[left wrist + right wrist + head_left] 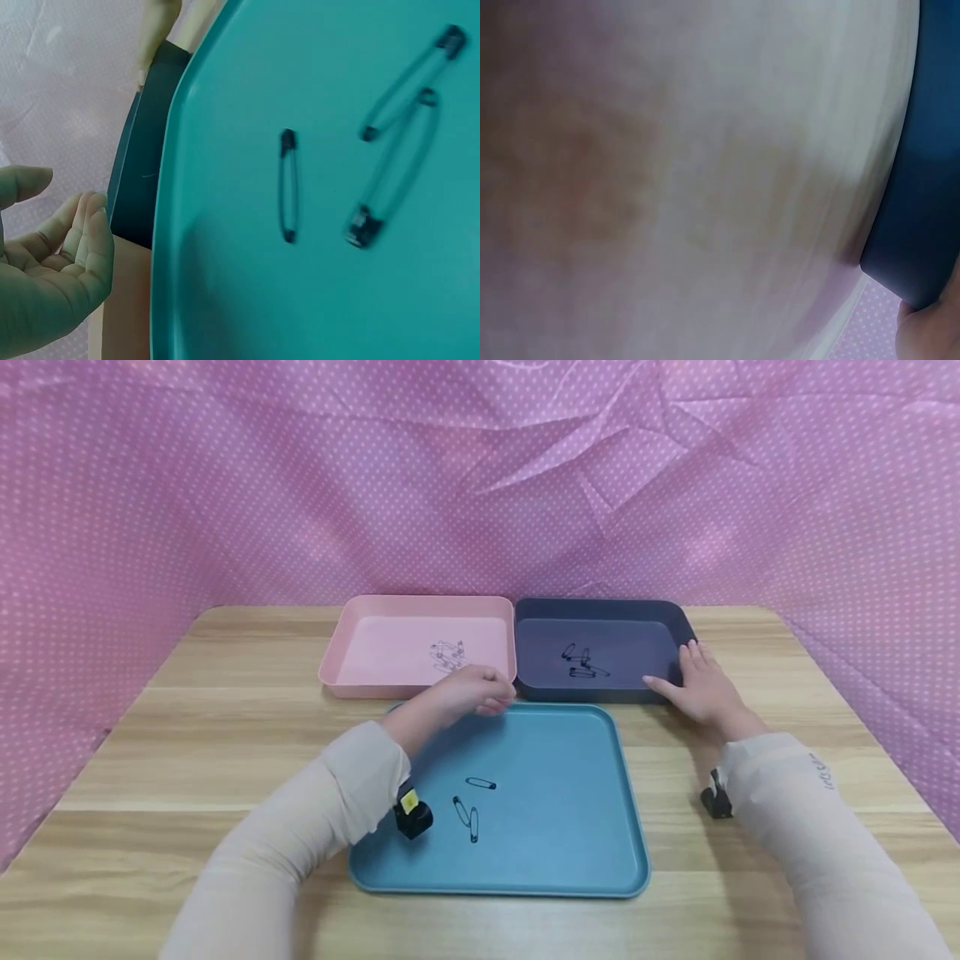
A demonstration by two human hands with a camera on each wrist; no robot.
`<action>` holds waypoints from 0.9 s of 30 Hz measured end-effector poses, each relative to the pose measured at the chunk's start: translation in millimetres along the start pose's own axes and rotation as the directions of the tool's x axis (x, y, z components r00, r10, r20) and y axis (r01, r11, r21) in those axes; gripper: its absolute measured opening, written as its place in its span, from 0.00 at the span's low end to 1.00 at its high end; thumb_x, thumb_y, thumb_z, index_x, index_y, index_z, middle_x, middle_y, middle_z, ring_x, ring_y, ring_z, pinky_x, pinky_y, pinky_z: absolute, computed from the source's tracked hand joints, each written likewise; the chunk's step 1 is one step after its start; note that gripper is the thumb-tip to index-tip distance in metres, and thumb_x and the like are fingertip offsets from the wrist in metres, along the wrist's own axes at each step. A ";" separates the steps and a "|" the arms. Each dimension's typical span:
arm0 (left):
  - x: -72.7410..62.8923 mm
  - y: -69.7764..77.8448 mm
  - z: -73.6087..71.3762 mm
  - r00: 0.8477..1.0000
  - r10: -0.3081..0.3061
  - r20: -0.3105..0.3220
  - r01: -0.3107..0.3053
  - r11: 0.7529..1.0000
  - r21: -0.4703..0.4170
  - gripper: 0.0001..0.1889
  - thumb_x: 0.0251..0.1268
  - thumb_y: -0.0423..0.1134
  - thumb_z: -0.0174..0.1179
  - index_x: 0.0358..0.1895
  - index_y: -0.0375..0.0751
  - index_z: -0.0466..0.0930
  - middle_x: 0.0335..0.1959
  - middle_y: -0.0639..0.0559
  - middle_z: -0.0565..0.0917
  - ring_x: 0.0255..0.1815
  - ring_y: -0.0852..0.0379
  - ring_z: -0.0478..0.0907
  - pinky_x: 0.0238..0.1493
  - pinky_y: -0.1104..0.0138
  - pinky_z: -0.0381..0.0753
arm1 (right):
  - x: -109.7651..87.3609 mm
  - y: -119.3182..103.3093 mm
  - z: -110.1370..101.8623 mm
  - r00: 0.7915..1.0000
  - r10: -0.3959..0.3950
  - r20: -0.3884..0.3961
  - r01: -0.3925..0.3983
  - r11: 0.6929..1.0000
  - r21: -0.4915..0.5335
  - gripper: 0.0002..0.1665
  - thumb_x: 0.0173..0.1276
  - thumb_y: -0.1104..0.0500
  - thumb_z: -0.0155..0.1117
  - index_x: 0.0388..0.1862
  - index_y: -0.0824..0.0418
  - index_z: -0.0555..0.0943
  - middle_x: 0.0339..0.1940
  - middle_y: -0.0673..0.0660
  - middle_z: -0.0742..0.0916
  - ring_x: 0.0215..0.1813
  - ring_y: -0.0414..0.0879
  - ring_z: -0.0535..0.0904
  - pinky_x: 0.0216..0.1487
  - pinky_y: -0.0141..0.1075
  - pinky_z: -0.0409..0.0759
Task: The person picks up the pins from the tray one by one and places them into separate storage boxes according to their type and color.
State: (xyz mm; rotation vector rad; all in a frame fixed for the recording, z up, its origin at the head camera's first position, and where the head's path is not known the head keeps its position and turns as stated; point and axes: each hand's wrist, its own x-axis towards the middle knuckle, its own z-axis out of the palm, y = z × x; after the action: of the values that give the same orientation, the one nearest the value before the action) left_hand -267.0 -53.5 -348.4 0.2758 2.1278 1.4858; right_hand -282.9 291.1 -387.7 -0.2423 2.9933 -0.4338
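Note:
My left hand hovers over the far edge of the blue-green tray, near the pink tray's front wall. In the left wrist view its fingers are loosely bent, the thumb stands apart, and nothing shows between them. With fingers spread, my right hand rests at the near right corner of the dark blue tray. Three black safety pins lie on the blue-green tray, one pin apart from the other two. Several dark safety pins lie in the dark blue tray.
Left of the dark tray stands a pink tray with several pale safety pins. All the trays rest on a wooden table. A pink dotted cloth hangs behind and at both sides.

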 end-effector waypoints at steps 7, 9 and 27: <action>-18.8 -10.0 -8.7 0.999 -0.003 0.049 0.002 1.000 0.015 0.12 0.58 0.33 0.51 0.41 0.28 0.72 0.30 0.48 0.75 0.32 0.57 0.73 0.38 0.68 0.74 | 1.5 1.6 1.1 1.000 0.000 -0.001 0.000 1.000 -0.015 0.57 0.59 0.31 0.36 0.61 0.80 0.38 0.63 0.76 0.41 0.64 0.63 0.30 0.62 0.51 0.33; -23.2 -13.1 -11.5 0.998 -0.001 0.064 -0.001 1.000 0.024 0.11 0.58 0.34 0.51 0.41 0.28 0.72 0.31 0.48 0.76 0.33 0.58 0.73 0.38 0.68 0.74 | 1.8 2.1 0.9 1.000 -0.005 0.000 0.005 1.000 -0.018 0.57 0.59 0.31 0.36 0.61 0.80 0.37 0.62 0.76 0.41 0.64 0.63 0.31 0.62 0.51 0.33; -47.2 -36.2 -17.2 0.984 -0.092 0.152 0.078 0.992 0.098 0.12 0.58 0.37 0.52 0.41 0.33 0.74 0.36 0.47 0.79 0.39 0.56 0.75 0.43 0.66 0.73 | 2.4 1.2 -2.6 0.999 -0.035 0.002 0.035 0.997 -0.067 0.57 0.60 0.31 0.35 0.60 0.83 0.41 0.61 0.79 0.45 0.64 0.66 0.35 0.62 0.51 0.33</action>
State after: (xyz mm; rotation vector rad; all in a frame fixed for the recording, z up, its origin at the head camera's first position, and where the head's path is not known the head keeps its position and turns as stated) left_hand -231.7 -102.3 -363.0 0.3196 2.0588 1.2777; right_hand -285.8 292.6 -385.8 -0.3014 3.0102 -0.3366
